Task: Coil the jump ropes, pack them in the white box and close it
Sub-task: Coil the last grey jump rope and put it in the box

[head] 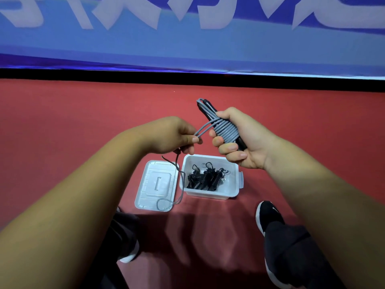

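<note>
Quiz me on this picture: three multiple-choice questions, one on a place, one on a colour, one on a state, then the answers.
1. Where is the lid? A) on the box B) on the red floor, left of the white box C) in a hand
2. What colour is the rope wound round the handles? A) grey B) yellow C) green
3. The white box is: A) shut B) open, holding nothing C) open, holding black coiled ropes
Answers: 1 B, it lies flat beside the box; 2 A, grey turns show in the right hand; 3 C, black coils show inside.
</note>
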`<state>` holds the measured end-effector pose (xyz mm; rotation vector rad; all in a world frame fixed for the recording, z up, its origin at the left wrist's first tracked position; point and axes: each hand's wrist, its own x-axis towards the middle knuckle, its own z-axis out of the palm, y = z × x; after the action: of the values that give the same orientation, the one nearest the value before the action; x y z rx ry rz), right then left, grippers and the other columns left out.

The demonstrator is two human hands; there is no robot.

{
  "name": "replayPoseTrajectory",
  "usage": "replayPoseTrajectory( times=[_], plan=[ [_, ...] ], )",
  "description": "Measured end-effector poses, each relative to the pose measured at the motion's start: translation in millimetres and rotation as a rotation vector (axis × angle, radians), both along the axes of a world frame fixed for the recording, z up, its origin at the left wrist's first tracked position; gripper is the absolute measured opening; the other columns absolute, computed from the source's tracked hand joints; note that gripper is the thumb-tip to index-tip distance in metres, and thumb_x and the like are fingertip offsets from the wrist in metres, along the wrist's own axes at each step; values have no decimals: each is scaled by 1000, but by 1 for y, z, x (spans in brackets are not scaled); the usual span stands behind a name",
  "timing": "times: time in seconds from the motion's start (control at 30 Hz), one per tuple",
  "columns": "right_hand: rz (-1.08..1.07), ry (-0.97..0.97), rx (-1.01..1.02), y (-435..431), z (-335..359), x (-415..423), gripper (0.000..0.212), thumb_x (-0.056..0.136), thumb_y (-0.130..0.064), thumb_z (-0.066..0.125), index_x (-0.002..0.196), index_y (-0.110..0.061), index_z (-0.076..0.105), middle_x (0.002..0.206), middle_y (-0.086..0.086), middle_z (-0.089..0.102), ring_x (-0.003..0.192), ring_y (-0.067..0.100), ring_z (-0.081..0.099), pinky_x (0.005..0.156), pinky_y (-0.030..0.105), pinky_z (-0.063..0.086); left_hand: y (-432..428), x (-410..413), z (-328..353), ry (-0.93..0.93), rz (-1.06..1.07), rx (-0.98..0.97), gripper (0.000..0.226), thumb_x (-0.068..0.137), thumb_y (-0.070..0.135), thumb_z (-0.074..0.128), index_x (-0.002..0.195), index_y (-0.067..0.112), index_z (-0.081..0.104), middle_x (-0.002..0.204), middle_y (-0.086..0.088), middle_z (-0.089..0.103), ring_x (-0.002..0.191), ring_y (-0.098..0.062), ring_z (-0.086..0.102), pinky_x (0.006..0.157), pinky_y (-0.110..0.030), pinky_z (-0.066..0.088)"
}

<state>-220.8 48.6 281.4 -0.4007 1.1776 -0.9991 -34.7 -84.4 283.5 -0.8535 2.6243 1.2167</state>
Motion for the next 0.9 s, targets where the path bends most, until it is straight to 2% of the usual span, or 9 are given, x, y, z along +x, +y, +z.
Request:
replayPoseTrajectory(
  times=[0.13,0.2,0.3,0.4,0.53,0.6,0.7,0.8,0.9],
  plan=[
    [68,-98,8,3,0,5,40,93,-48,56,84,-11,67,67,-1,43,40,4,25,36,17,7,3,-2,2,25,22,-70,26,108,23,57,86,29,70,76,15,75,66,1,65,67,-15,51],
    [136,-147,2,5,-1,8,43,90,-47,59,89,-8,75,64,-2,38,40,4,25,36,17,6,1,-1,5,12,-17,-168,29,107,24,57,80,28,67,74,13,73,67,-1,64,68,-21,50],
    [259,-215,-19,9,-4,10,56,91,-47,58,122,-3,77,65,-3,34,41,4,25,35,18,8,-2,2,7,21,-49,-270,25,106,28,57,82,34,61,83,12,69,79,-9,63,76,-27,46],
    [353,-255,-57,9,-5,8,56,97,-45,52,142,-16,67,66,-2,34,45,5,22,34,17,11,-7,7,7,117,-31,-145,25,106,23,57,87,37,65,88,16,69,86,-9,62,83,-29,50],
    [453,-321,-54,7,-9,4,38,99,-42,54,128,-24,71,66,-1,38,46,5,26,34,14,18,-6,9,12,236,-13,204,14,102,-4,53,99,3,65,77,7,66,74,-9,58,73,-20,50],
    [515,-377,-60,7,-12,2,32,98,-41,61,122,-22,68,67,0,41,46,5,32,35,14,22,-7,9,16,256,-49,286,16,100,-9,53,100,1,65,80,3,70,78,-10,63,78,-22,53],
    [588,-440,-60,6,-16,2,34,93,-40,73,116,-17,64,68,1,44,46,7,35,35,15,24,-10,10,19,262,-72,285,22,96,-16,53,102,1,67,85,2,71,80,-8,65,79,-20,52],
    [665,-486,-43,6,-17,3,33,95,-37,71,114,-14,59,69,3,47,47,9,31,36,15,24,-8,8,21,235,-131,239,22,96,-14,54,104,0,69,87,4,71,80,-7,63,77,-21,50],
    [734,-462,-28,7,-19,5,39,95,-36,69,115,-8,51,70,11,41,47,9,30,35,16,24,-7,6,24,209,-158,217,13,99,-3,60,103,3,71,89,-6,71,83,-14,60,78,-33,49]
  ],
)
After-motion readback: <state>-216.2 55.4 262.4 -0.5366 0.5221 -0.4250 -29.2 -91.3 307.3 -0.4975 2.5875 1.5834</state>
